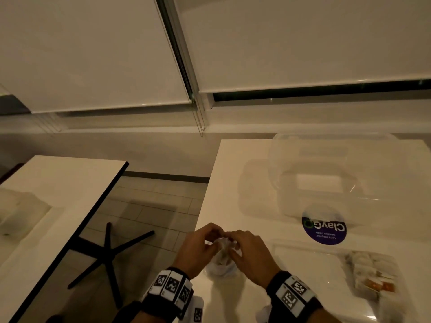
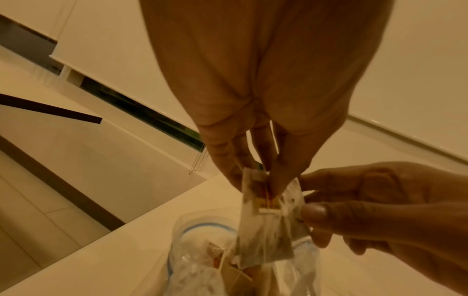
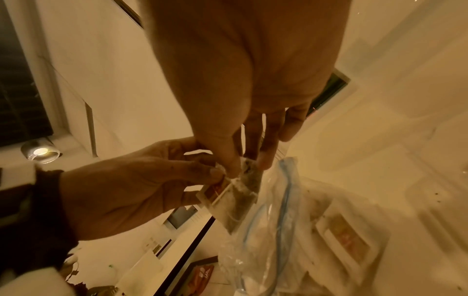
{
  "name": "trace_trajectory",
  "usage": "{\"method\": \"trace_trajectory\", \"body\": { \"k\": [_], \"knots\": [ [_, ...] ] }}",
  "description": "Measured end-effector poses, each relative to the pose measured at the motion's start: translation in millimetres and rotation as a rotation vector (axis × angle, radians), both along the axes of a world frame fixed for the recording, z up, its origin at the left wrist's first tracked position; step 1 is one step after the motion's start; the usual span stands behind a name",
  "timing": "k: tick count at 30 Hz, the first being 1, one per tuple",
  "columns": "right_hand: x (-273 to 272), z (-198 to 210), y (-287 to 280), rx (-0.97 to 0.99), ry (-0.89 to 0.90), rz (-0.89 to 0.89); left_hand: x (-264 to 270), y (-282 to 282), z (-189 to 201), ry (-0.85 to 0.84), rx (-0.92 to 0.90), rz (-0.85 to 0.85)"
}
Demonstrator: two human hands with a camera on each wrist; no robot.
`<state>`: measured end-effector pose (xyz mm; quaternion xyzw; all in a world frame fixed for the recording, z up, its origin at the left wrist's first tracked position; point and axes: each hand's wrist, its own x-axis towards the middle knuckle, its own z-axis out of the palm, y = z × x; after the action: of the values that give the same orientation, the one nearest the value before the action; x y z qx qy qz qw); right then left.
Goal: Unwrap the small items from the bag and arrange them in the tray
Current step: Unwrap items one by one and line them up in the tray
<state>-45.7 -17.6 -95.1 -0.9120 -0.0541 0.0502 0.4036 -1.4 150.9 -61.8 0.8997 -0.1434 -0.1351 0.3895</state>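
Left wrist view: just above the bag [image 2: 202,260], left hand [image 2: 253,100] and right hand [image 2: 380,200] pinch a light, flimsy sachet [image 2: 266,230]; it likely tears best gripped at its top edge.

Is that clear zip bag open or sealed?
Open: the zip bag gapes at its mouth, blue zip strip parted, packets visible inside.

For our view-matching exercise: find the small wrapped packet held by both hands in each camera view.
Head: packet low centre, mostly hidden between the hands.
Left wrist: packet lower centre, pinched from above and from the right.
Right wrist: packet centre, pinched from above and from the left.
Shared landmark: clear bag beneath it.
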Motion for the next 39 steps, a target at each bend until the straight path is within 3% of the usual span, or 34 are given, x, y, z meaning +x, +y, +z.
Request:
{"method": "trace_trajectory", "body": {
  "k": [5, 12, 15, 18, 23, 25, 28, 32, 39],
  "knots": [
    [4, 0, 1, 0.089, -0.011, -0.126, 1, 6, -1, 0.014, -0.026, 0.032],
    [-6, 14, -16, 0.386, -0.006, -0.323, 0, 3, -17, 0.086, -0.066, 0.096],
    [-13, 25, -25, 0.486, -0.007, -0.374, -5, -6, -14, -0.045, -0.117, 0.124],
    [-23, 41, -33, 0.467, -0.115, -0.453, -19, -25, 12, -0.071, -0.308, 0.179],
    [-42, 61, -31, 0.223, -0.253, -0.384, -31, -59, 44, 0.13, -0.497, 0.057],
    [-45, 69, -35, 0.254, -0.287, -0.371, -29, -63, 49, 0.188, -0.58, 0.06],
    [-52, 77, -51, 0.419, -0.291, -0.486, -26, -63, 55, 0.181, -0.587, 0.069],
    [-61, 80, -68, 0.567, -0.199, -0.539, -30, -67, 62, 0.219, -0.703, 0.082],
    [-74, 89, -69, 0.5, -0.4, -0.541, -55, -92, 74, 0.26, -0.912, 0.16]
  ]
}}
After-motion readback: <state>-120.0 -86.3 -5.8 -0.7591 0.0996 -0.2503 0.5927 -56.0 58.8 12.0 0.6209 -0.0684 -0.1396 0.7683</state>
